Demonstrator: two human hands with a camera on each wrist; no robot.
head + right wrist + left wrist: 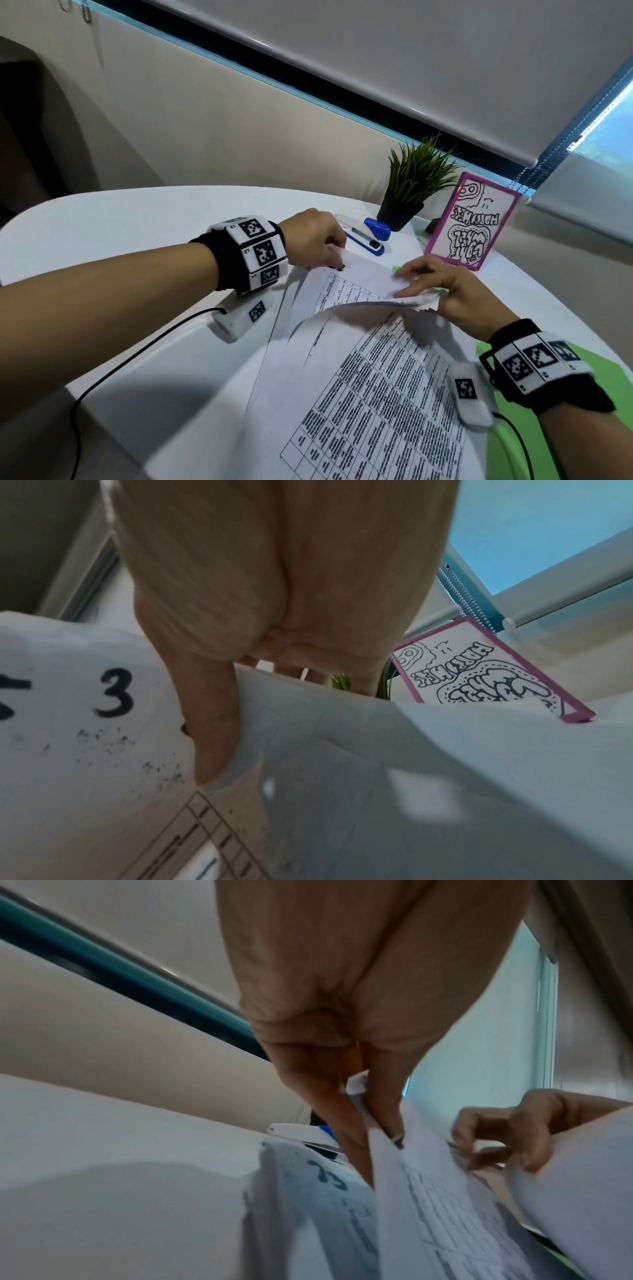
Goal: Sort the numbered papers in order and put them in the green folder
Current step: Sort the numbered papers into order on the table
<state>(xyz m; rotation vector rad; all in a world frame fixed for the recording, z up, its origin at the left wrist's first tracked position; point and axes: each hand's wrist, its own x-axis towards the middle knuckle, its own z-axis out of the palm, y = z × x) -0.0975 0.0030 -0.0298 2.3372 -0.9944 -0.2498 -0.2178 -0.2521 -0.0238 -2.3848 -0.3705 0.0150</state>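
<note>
At frame centre I see my left hand (313,236) and right hand (455,291) both pinching white printed table-grid papers (370,377) lying over the flat green folder (548,428), lower right.

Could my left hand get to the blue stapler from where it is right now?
Probably yes. The blue stapler lies just past the left hand on the table, with nothing between them. But that hand is pinching the papers, so it would likely have to let go first.
</note>
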